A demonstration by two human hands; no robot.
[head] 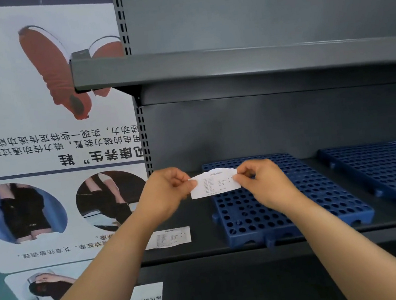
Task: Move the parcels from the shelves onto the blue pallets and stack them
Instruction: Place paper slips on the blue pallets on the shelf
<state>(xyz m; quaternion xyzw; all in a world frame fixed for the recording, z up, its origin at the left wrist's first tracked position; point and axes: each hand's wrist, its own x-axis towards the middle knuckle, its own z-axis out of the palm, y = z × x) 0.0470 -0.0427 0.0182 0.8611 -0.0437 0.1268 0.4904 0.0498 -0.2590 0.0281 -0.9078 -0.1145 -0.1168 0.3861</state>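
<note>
Two blue perforated pallets lie on the dark lower shelf (pixel 198 240): one (pixel 287 208) in the middle, another (pixel 386 175) at the right. Nothing lies on either. I hold a small white printed paper slip (pixel 214 183) above the near-left pallet's back left part. My left hand (pixel 165 194) pinches its left end and my right hand (pixel 261 181) pinches its right end. A second similar slip (pixel 169 237) lies flat on the shelf left of the pallet. No parcel is in view.
A grey upper shelf (pixel 230 60) juts out above my hands. The perforated shelf upright (pixel 142 132) stands at the left. A large poster (pixel 40 145) with shoe pictures covers the wall to the left.
</note>
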